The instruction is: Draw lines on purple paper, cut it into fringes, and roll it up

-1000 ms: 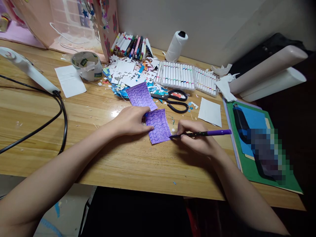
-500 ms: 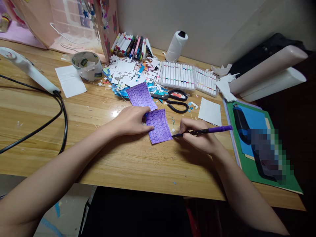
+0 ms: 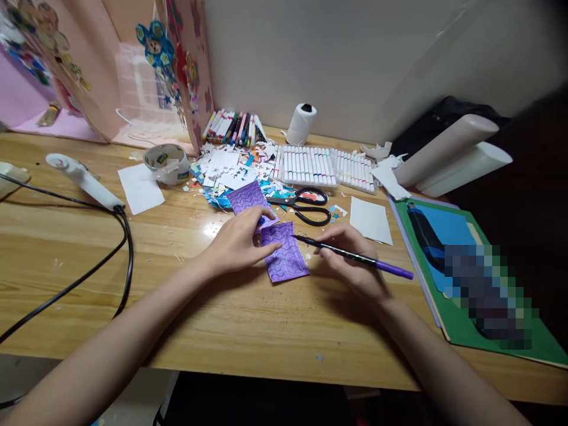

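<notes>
Bent over a pale wooden table [image 3: 248,331], a person is working with two bare hands on a small, purple, rectangular sheet of paper covered in dark wavy lines [image 3: 286,254], which is lying flat at the table's middle, between the hands. The left hand [image 3: 233,245] is pressing the sheet from its nine o'clock side, thumb resting on the purple surface, fingers curving inward. The right hand [image 3: 350,266] is gripping a slim black pen with a purple end [image 3: 377,264], its tip hovering at or meeting the sheet near one o'clock; contact is too fine to tell. A second purple wavy-lined sheet [image 3: 246,197] is lying at eleven o'clock, partly behind the left hand, while black-handled metal scissors [image 3: 290,202] are resting at one o'clock. Farther out, clear trays of white markers [image 3: 308,165] are sitting at one o'clock, a heap of white and coloured paper scraps [image 3: 226,168] is spreading at eleven, and a blank white paper piece [image 3: 370,222] is lying just past two. The step in hand is, by all appearances, drawing wavy lines across the sheet; a further stroke would be calling for a firm left thumb, light pen pressure and even spacing beside the neighbouring line.
</notes>
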`<state>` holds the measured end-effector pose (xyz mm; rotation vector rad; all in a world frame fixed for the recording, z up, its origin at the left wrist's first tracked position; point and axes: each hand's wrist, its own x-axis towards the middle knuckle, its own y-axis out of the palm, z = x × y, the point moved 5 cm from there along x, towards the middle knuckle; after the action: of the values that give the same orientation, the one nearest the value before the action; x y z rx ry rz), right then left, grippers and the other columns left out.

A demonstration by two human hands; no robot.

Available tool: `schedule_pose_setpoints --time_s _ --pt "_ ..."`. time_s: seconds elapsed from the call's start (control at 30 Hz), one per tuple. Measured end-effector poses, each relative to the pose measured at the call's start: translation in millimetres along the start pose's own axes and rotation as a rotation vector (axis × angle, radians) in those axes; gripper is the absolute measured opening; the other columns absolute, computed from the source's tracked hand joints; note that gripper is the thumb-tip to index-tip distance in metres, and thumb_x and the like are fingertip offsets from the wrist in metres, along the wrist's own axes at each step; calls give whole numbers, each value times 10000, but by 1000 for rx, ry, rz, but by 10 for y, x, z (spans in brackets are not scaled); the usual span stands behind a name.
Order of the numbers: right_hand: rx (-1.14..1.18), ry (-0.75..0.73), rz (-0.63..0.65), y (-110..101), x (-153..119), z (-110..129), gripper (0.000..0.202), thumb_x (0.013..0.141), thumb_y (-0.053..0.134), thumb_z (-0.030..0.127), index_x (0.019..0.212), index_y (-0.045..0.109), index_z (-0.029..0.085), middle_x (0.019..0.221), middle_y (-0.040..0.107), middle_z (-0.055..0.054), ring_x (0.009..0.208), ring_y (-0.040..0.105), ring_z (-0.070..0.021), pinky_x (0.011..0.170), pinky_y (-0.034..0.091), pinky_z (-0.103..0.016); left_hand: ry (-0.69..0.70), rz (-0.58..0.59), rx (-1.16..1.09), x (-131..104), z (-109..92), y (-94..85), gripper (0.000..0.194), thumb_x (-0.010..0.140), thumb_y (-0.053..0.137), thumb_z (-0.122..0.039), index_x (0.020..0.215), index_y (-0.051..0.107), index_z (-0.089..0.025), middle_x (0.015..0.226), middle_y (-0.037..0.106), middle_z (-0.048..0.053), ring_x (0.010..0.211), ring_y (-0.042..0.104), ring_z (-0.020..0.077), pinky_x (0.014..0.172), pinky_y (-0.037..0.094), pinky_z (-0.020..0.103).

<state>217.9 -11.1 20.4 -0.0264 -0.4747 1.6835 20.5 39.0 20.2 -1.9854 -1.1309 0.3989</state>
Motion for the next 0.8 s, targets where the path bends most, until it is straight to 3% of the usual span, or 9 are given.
schedule_pose_setpoints --time_s 0.17,0.3,0.57,0.8 --pt "19 -63 110 90 -2 93 176 847 568 187 1014 617 208 952 648 -51 862 630 -162 744 505 -285 87 47 -47 -38 -106 85 353 828 588 -320 1135 483 -183 1065 614 81 891 577 192 780 457 333" --pt "13 -76 164 116 1 105 192 843 560 177 1022 625 203 949 660 -54 852 637 -163 728 507 -291 143 49 -8 -65 -165 134 310 846 543 -277 1136 481 -187 1084 613 95 973 578 220 829 462 369" --pt "-5 -157 219 182 -3 117 225 842 548 174 1050 619 217 989 668 -61 913 634 -183 795 507 -343 283 65 50 -123 -256 181 311 849 486 -210 1158 459 -206 1104 614 113 1023 571 249 855 467 421" --pt "-94 -255 221 272 -65 141 209 846 532 139 1029 585 225 965 674 -62 897 639 -187 792 519 -353 293 75 -20 -170 -254 266 361 850 458 -166 1209 422 -182 1116 631 134 1004 612 241 811 488 389"
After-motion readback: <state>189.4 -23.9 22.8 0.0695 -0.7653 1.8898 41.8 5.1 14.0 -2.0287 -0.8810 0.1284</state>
